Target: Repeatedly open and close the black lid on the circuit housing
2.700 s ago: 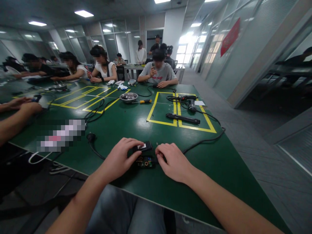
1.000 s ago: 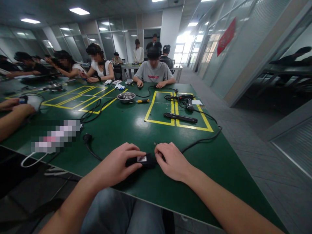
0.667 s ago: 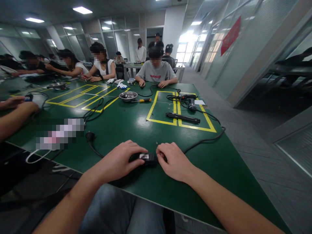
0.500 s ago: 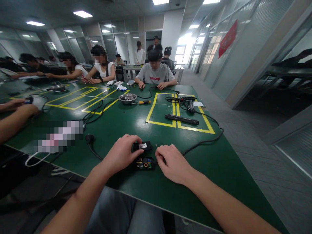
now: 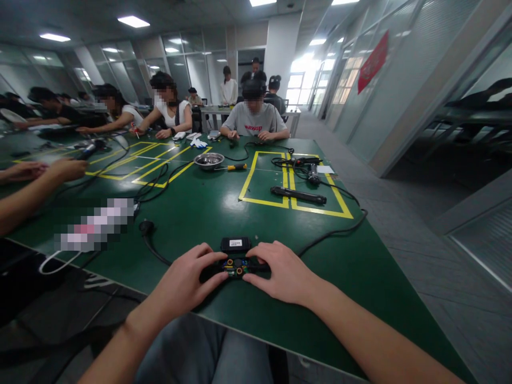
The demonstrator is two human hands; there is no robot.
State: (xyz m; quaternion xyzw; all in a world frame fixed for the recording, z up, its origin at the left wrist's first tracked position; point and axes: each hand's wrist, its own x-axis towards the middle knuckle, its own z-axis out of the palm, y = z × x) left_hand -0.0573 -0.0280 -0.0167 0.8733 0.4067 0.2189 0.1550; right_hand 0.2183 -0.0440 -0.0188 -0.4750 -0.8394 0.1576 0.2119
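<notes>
A small circuit board (image 5: 237,266) with copper-coloured coils sits in a black housing near the table's front edge. My left hand (image 5: 196,274) grips its left end between thumb and fingers. On the right end, my right hand (image 5: 276,269) closes in the same way, thumb at the near side and fingers at the far side. Just beyond the board lies a black plastic cover (image 5: 236,244) with a white label, touched by neither hand. Parts of the housing's ends are hidden under my fingers.
A black plug (image 5: 146,228) and cable lie to the left. Farther back are a metal bowl (image 5: 208,160), a yellow-handled screwdriver (image 5: 237,167) and a black tube-shaped part (image 5: 298,196) inside yellow tape. A co-worker's hand (image 5: 72,169) works at the left; another person sits opposite.
My left hand has let go of the black cover, now lying behind the board, and moved down onto the board's left end. My right hand has shifted left onto its right end.
</notes>
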